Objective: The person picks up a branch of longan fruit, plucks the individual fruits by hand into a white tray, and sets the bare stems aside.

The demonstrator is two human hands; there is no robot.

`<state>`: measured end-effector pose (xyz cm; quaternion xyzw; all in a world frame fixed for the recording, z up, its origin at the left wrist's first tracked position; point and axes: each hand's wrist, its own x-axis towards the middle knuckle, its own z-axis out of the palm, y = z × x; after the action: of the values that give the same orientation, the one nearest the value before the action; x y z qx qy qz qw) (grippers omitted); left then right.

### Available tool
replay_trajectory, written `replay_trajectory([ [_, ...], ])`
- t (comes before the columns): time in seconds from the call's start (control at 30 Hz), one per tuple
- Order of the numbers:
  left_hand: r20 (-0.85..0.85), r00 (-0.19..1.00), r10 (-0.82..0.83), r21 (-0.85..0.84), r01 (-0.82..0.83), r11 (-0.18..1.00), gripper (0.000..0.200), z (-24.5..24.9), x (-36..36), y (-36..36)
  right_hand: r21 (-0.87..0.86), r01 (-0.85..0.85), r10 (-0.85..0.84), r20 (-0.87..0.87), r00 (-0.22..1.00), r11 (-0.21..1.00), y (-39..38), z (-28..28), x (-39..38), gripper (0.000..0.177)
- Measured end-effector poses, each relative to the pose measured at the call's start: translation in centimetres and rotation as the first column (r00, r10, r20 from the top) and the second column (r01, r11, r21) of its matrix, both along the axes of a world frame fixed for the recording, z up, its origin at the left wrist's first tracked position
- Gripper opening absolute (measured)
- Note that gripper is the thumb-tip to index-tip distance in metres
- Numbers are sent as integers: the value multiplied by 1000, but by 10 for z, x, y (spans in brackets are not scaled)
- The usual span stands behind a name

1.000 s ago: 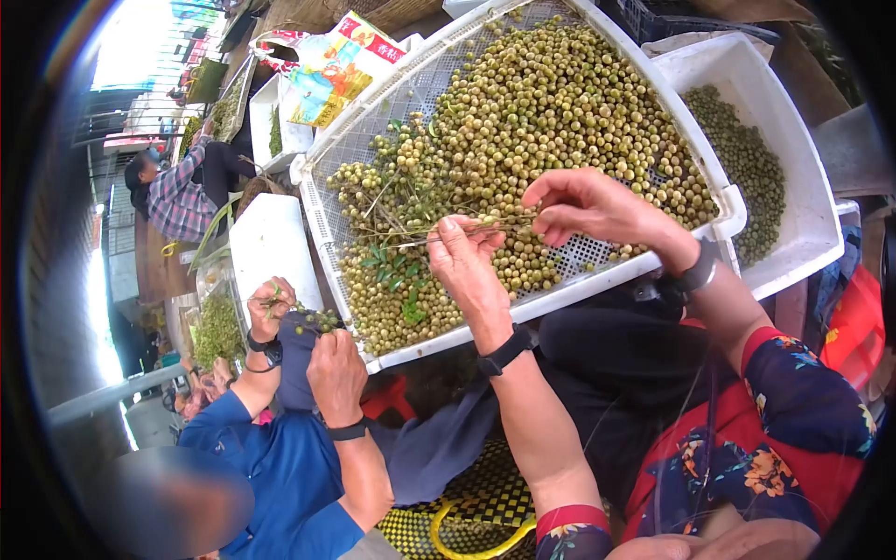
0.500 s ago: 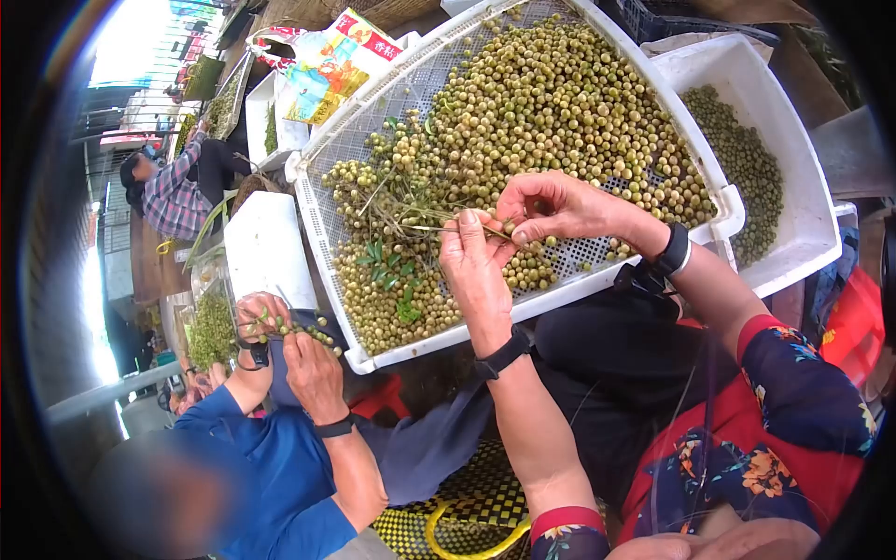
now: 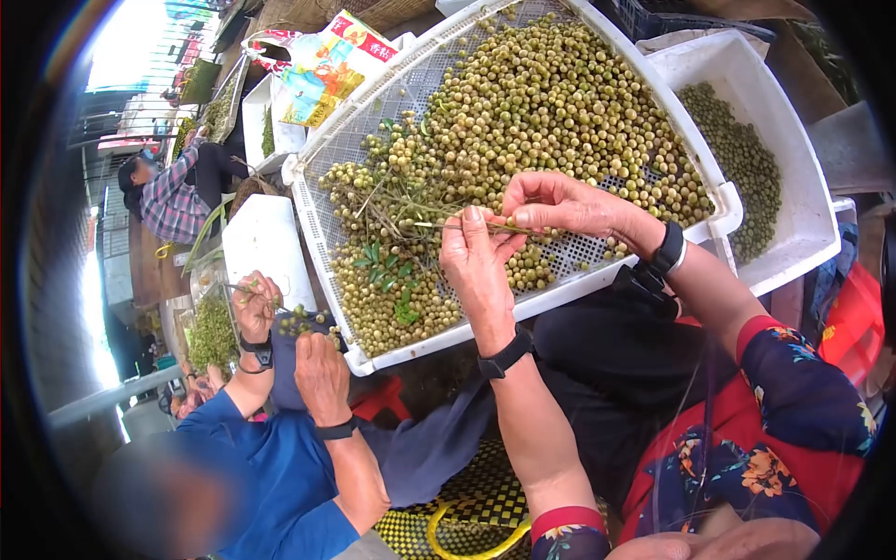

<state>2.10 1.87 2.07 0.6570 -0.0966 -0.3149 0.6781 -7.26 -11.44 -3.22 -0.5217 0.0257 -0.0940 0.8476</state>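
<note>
Over a white perforated crate (image 3: 308,219) heaped with round yellow-green fruits (image 3: 560,93), my left hand (image 3: 481,266) pinches a thin stem (image 3: 429,225) between thumb and fingers. Just to the right, my right hand (image 3: 569,207) is closed, thumb against fingertips, at the other end of the same stem. A small fruit or two may sit between the hands, but the fingers partly hide them. Below and left of the stem lie a tangle of twigs with fruit (image 3: 373,201) and some green leaves (image 3: 387,266) on the heap.
On the right stands a white tub (image 3: 803,196) of smaller green fruits. At the lower left, a co-worker in a blue shirt (image 3: 271,467) handles a fruit sprig (image 3: 301,320). A printed bag (image 3: 331,70) lies behind the crate; another person (image 3: 173,191) sits farther off.
My right hand has shifted slightly, its fingers now closer together on the stem. The co-worker's hands have moved apart, with the sprig between them.
</note>
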Motion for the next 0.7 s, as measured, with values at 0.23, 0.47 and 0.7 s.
replay_trajectory([
  [0.23,-44,997,-67,16,67,998,25,0,2,6,132,-49,61,-91,994,990,0,-4,-2,14],
  [0.47,-242,970,9,-196,-58,979,25,0,11,12,613,-4,37,-41,998,790,2,-24,0,23],
  [0.7,-401,916,26,-306,-160,939,32,1,23,14,549,-155,291,-168,942,821,30,-18,-5,49],
])
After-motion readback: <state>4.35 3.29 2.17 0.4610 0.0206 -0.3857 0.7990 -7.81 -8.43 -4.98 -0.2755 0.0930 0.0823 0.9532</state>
